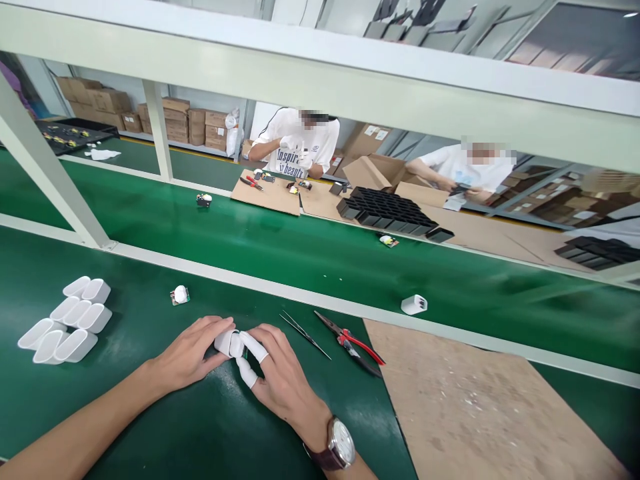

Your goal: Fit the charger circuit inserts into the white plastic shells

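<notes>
My left hand grips a small white plastic housing above the green work surface, its fingers curled around the left side. My right hand, with white finger cots on thumb and index finger, pinches a small white rounded part at the housing's right end. How far that part sits inside the housing I cannot tell. Right of my hands lie tweezers and red-and-black pliers. A small circuit board with a white dome rests beyond my left hand.
Several white oval housings stand at the left. A worn cardboard sheet covers the right side. Past a pale rail, a green belt carries a white housing and small assemblies. Two people work opposite, near black housings.
</notes>
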`<state>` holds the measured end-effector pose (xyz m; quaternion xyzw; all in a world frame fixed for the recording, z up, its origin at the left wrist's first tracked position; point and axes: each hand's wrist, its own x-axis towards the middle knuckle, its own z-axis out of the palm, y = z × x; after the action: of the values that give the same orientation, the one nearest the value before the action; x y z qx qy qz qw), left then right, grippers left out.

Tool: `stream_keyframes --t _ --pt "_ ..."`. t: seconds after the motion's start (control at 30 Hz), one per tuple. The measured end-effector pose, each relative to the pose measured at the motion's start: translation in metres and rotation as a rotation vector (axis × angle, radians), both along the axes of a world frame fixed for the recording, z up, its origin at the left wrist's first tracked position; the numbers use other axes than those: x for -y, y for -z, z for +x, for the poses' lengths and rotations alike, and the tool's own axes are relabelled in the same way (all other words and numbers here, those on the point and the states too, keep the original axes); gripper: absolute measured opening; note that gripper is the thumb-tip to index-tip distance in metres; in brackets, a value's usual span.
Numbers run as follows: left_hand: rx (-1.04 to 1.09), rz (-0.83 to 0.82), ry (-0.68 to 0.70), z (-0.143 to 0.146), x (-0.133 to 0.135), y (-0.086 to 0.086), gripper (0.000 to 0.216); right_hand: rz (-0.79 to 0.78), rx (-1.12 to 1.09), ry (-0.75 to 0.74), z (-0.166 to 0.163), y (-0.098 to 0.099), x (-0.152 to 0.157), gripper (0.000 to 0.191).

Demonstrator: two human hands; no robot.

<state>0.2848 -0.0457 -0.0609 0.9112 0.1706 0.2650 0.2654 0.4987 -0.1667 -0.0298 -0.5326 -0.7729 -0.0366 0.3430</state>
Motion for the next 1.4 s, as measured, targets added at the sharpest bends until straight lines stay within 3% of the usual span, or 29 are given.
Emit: stream_keyframes --t 0.43,0.7,0.9,1.13,1.27,1.4 --pt "-0.036 -0.06 0.016 0.003 0.003 0.003 0.061 -0.005 0.096 0.004 0.001 -0.011 0.003 0.034" --pt "-0.112 -0.373 0.032 -0.001 0.005 0.002 0.072 -0.023 -0.058 -0.063 0.003 0.005 0.001 0.033" --pt "-0.081 -0.527 0.084 -0.002 0.004 0.001 0.071 -0.122 -0.084 -0.098 -0.003 0.005 -0.003 0.032" --pt "-0.093 -0.455 0.073 -0.001 0.005 -0.007 0.08 -0.133 -0.309 -0.096 -0.003 0.015 -0.006 0.031" --pt "-0.084 -0.457 0.061 0.0 0.004 -0.006 0.077 -0.211 -0.302 -0.074 -0.008 0.019 -0.006 0.039" --pt "-0.094 -0.473 0.062 0.0 0.003 -0.004 0.076 -0.199 -0.263 -0.085 -0.011 0.017 -0.006 0.034"
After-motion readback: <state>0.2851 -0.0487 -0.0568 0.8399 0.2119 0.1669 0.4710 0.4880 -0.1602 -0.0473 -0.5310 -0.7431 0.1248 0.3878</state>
